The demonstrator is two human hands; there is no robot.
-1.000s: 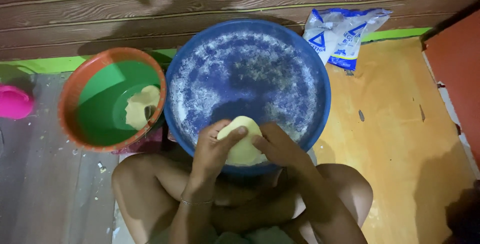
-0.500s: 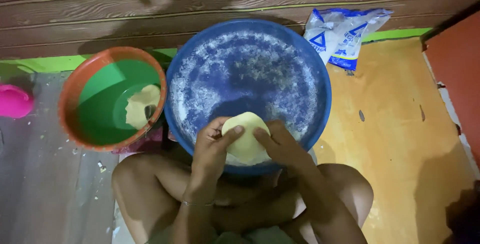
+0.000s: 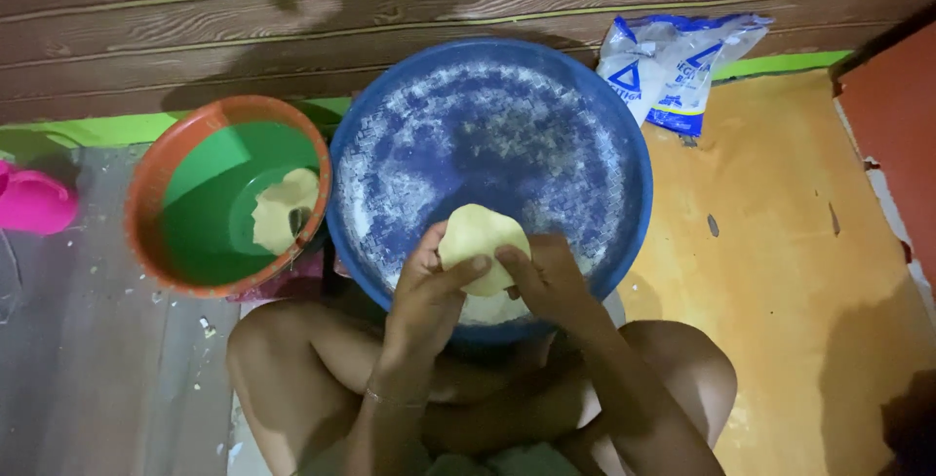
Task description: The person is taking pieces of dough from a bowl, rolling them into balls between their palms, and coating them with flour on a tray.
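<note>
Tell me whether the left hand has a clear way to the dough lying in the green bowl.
Probably yes: the green bowl stands open beside the left hand, nothing between, though that hand now holds a dough disc.

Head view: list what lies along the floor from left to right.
Pink thing → orange bowl with dough inside → blue basin, hands pressing a dough disc over it → white-and-blue bag.

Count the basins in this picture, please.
2: a blue basin in front of the hands, and a green basin with an orange rim to its left. None seems hidden.
</note>
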